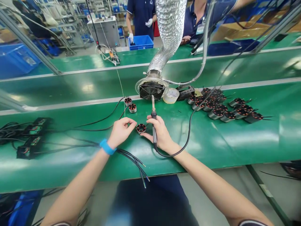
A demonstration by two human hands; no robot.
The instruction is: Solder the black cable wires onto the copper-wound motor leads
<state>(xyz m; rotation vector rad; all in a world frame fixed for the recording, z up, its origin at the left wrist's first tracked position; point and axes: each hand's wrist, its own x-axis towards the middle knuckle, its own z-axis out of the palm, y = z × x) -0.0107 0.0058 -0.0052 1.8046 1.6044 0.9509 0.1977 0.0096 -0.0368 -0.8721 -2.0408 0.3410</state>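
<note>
My right hand is wrapped round a soldering iron, whose tip points up and away towards the fan. Its thumb reaches to the near edge of a small round motor part with a dark wound core. On the other side of that part, my left hand has thumb and forefinger pinched close to its rim; what lies between them is too small to make out. Black cables run from the left towards my left wrist. Beyond the hands stand two similar motors with cables leading to them.
A fan under a foil duct stands at the back, beside a white tub. Several motors are grouped at right. Loose cable ends overhang the front edge. Black housings lie left. Other people stand across the bench.
</note>
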